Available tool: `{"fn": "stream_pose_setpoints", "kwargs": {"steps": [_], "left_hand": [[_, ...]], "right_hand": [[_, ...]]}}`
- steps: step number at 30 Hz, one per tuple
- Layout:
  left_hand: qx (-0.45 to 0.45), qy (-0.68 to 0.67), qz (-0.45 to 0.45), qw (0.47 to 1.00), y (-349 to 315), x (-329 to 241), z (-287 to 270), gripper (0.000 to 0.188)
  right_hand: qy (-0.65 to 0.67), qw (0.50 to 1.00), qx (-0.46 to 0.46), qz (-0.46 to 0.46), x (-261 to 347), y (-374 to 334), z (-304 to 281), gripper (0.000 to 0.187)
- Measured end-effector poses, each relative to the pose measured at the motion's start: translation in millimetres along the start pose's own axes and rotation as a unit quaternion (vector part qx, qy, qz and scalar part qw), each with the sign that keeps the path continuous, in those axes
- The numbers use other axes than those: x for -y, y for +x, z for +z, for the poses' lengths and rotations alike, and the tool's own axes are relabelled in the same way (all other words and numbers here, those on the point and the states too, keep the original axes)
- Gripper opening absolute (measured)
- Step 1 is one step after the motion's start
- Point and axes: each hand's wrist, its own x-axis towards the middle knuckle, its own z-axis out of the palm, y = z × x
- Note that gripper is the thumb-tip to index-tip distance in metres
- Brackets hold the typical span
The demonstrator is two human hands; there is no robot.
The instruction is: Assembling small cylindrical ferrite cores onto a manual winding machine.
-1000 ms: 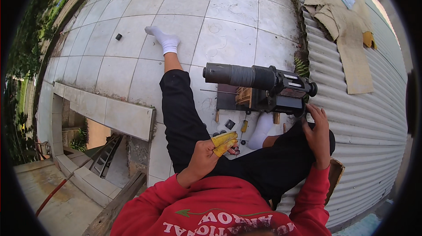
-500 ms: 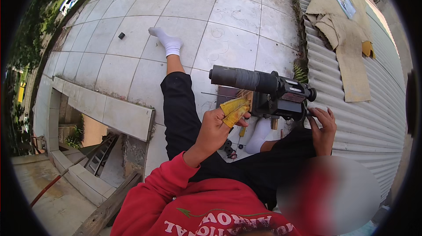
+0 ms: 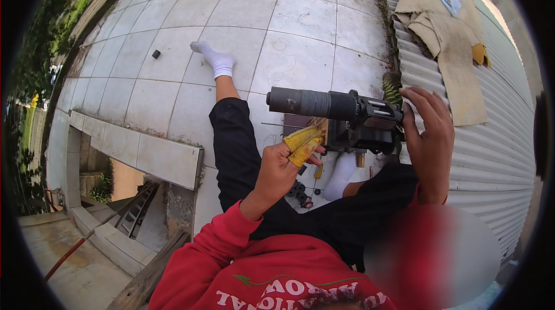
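Observation:
A black device [image 3: 347, 108] with a thick tube pointing left, partly wrapped in grey tape, has a toothed ring and a slotted frame at its right. My left hand [image 3: 276, 174] is closed just below the tube. Worn yellow material [image 3: 303, 145] covers its fingertips; whether they wear it or grip it I cannot tell, and what they press on is hidden. At the device's right end, my right hand [image 3: 430, 142] has thumb and forefinger around the end knob, which they mostly hide. Under the tube, a dark block and a brown piece [image 3: 318, 124] show in part.
Several small black parts [image 3: 298, 194] and a yellow-handled tool [image 3: 318, 171] lie between my legs. A small black block [image 3: 156, 54] sits on the tiled floor [image 3: 300, 15]. Corrugated roofing [image 3: 480, 171] with sacking [image 3: 459, 73] runs along the right. A walled opening [image 3: 139, 148] lies left.
My right hand has risen from beside the lower right of the device to its end knob. The left hand stays below the tube, shifted only slightly in view.

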Motion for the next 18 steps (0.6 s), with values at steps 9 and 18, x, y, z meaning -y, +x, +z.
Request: {"fn": "stream_pose_setpoints", "kwargs": {"steps": [9,18], "left_hand": [[-0.022,0.014,-0.024,0.999,-14,3,-1,0.029],[-0.013,0.035,0.012,0.999,-10,6,-6,0.032]], "right_hand": [[0.149,0.957,0.161,-0.189,43,59,69,0.035],[0.233,0.939,0.230,-0.108,48,62,64,0.041]]}}
